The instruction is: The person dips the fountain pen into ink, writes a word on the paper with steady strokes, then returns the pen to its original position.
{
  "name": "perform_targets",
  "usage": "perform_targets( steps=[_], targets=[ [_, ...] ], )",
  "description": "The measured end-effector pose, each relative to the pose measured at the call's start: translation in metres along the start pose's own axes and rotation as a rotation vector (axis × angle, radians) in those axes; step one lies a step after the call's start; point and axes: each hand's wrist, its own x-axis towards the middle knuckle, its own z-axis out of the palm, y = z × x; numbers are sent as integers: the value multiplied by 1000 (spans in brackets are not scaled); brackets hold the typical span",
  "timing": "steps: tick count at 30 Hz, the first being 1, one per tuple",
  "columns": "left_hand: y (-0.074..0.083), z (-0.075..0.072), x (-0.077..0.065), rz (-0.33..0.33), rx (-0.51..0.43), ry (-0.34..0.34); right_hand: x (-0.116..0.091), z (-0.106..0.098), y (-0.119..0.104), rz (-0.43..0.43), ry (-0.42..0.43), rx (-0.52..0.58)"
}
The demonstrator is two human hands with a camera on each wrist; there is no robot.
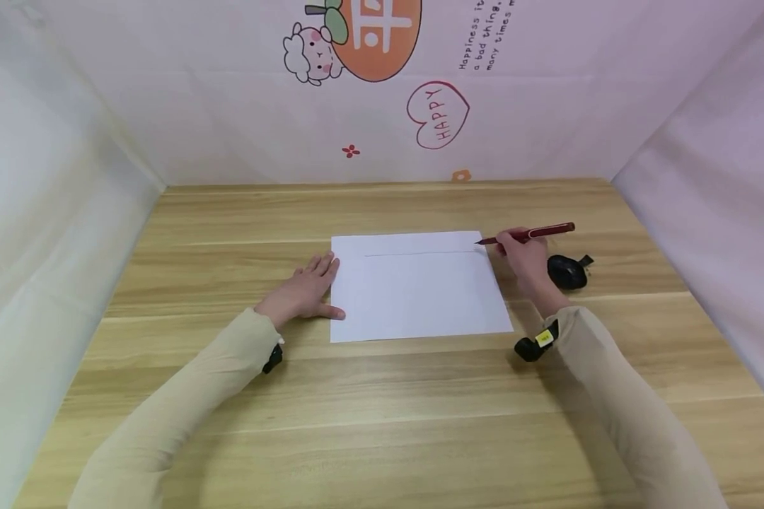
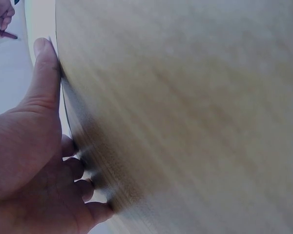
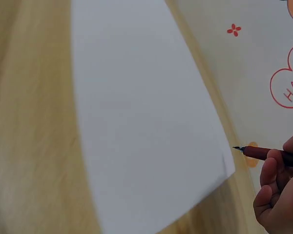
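A white sheet of paper [image 1: 420, 297] lies on the wooden table, with one thin straight line [image 1: 420, 253] across its upper part. On the paper's left edge rests my left hand [image 1: 305, 290], its fingers and thumb spread; the left wrist view shows the same hand [image 2: 36, 151] with the thumb extended. My right hand [image 1: 527, 265] pinches a dark red fountain pen [image 1: 552, 230] near the sheet's upper right corner. In the right wrist view, the metal nib of the pen [image 3: 259, 152] points toward the paper [image 3: 146, 117]. Whether the nib touches the sheet I cannot tell.
A black rounded object [image 1: 566, 272] with a small tab lies on the table [image 1: 382, 417], right of my right hand. Behind the table hangs a white printed cloth [image 1: 229, 120]. Pale cloth walls [image 1: 713, 162] stand on both sides.
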Motion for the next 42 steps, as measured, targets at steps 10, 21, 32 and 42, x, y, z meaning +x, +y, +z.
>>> perform_targets(
  steps=[10, 21, 32, 42],
  targets=[
    [4, 3, 3, 3, 15, -11, 2, 64, -22, -79, -76, 32],
    [6, 6, 6, 11, 14, -11, -1, 97, -11, -165, -139, -25],
    [3, 1, 6, 4, 42, 0, -1, 100, -18, -141, -129, -32],
    [0, 1, 3, -4, 41, 2, -4, 103, -17, -136, -133, -8]
  ],
)
